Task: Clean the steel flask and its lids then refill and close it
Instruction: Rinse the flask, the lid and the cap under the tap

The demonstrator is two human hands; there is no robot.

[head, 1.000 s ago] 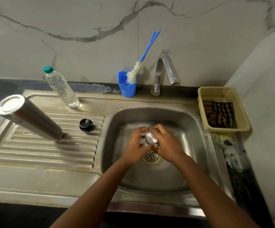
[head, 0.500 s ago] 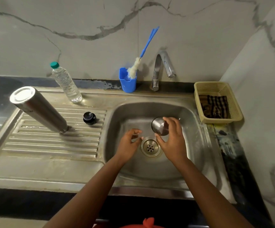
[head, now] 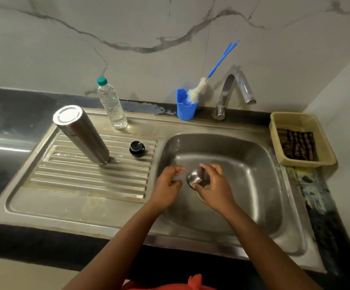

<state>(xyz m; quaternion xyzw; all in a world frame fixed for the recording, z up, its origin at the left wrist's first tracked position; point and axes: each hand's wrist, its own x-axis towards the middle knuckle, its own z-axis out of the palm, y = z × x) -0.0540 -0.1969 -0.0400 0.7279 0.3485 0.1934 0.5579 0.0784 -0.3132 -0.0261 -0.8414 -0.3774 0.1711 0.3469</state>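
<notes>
The steel sink (head: 260,164) anchors everything. On its ribbed drainboard, left of the basin, the steel flask (head: 82,133) stands inverted, with the small black inner lid (head: 137,149) just to its right. Behind the drainboard stands a plastic water bottle (head: 111,104). Over the basin's drain, the right hand (head: 215,186) grips the steel cap (head: 195,177) with curled fingers. The left hand (head: 168,183) hovers just beside the cap, fingers loosely curled, holding nothing.
</notes>
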